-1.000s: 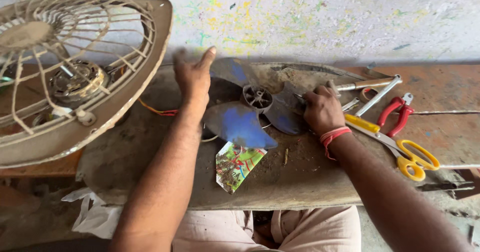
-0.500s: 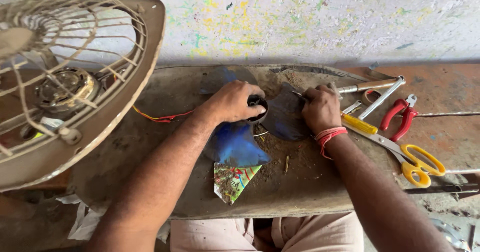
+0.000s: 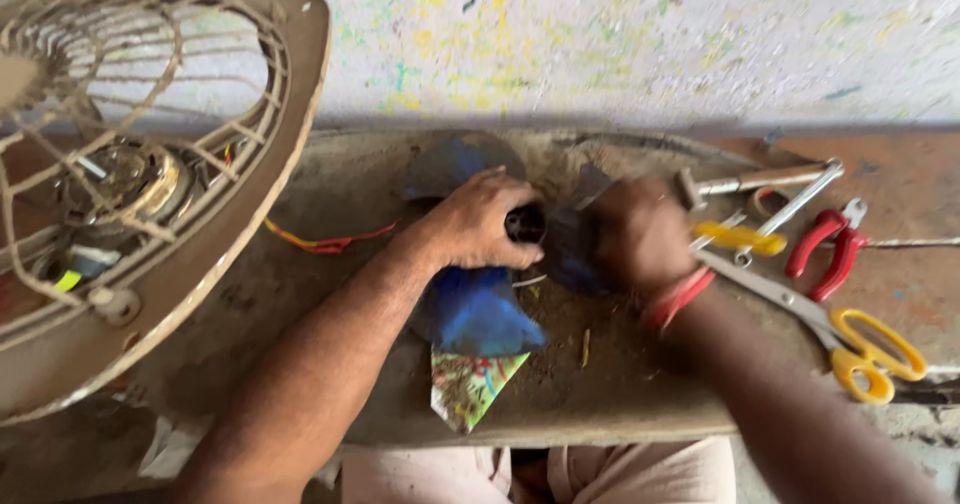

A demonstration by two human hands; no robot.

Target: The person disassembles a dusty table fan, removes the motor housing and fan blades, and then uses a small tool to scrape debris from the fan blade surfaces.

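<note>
Both hands, left and right, clamp the blue fan blade lying flat, one lobe pointing toward the person.

My left hand and right hand rest on the fan blade on the slab. Left of the blade stands the fan cage; right of it lie scissors and pliers (wrench just behind). A paper scrap lies before the blade.

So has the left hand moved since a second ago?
Yes. The left hand came toward the person, off the bench's far edge, onto the blue fan blade's hub.
</note>
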